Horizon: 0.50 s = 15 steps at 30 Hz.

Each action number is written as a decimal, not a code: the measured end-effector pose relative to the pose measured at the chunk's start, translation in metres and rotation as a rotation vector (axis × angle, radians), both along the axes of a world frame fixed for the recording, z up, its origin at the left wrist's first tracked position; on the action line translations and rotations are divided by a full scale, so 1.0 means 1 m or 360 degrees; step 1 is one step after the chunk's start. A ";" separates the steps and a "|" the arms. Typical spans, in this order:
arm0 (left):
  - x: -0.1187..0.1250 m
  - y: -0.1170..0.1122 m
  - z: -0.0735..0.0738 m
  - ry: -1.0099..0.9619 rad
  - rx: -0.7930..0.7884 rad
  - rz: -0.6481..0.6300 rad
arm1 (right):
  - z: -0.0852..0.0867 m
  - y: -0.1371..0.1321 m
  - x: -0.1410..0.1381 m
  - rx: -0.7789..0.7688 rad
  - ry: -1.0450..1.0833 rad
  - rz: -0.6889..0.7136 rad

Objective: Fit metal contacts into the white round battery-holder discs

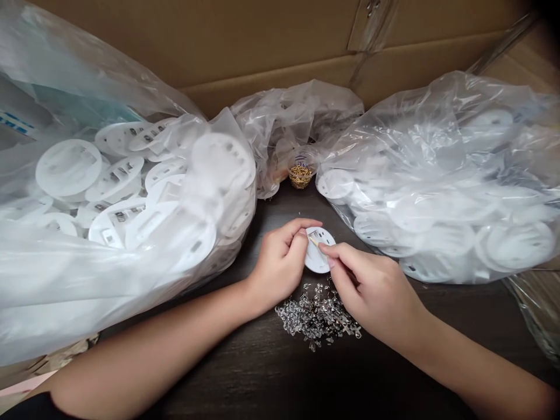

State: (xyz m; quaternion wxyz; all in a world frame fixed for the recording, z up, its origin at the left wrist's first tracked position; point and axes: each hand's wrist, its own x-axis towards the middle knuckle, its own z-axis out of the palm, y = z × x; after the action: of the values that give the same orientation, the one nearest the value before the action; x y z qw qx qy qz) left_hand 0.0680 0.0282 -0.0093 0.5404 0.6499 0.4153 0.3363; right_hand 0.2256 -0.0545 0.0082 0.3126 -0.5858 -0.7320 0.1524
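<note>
A round white plastic disc [318,261] with small slots is gripped along its left edge by my left hand [282,259], thumb in front and fingers curled behind. Over the disc's right side, my right hand [371,286] pinches a thin, pale yellowish piece [314,241] between thumb and forefinger. Its tip points at the upper part of the disc; whether it touches is too small to tell. Just below both hands, a heap of small shiny metal clips [317,315] lies on the dark tabletop [219,367].
Clear plastic bags full of similar white discs stand at the left [170,204] and right [441,198]. A bunch of small gold-coloured metal parts [300,176] sits beyond the hands, before another crumpled bag [301,105]. Cardboard [262,46] walls off the back.
</note>
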 end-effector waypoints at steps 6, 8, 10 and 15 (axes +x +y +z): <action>-0.001 0.004 -0.002 0.0009 0.0003 -0.0019 | -0.019 0.004 -0.007 0.0178 0.0108 0.0030; -0.001 0.004 -0.001 0.0021 0.0018 -0.0015 | -0.024 0.003 -0.008 0.0239 0.0150 0.0005; -0.001 0.002 0.000 0.0028 -0.0007 -0.0021 | -0.029 0.003 -0.009 0.0280 0.0195 -0.0010; 0.000 -0.005 -0.002 0.0035 -0.0154 -0.0050 | -0.037 0.002 -0.009 0.0420 0.0290 -0.0121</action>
State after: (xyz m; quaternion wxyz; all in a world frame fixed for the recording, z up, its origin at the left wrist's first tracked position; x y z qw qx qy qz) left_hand 0.0677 0.0234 -0.0117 0.5717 0.6331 0.4269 0.3002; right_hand 0.2162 -0.0521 -0.0291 0.4575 -0.5508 -0.6915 0.0957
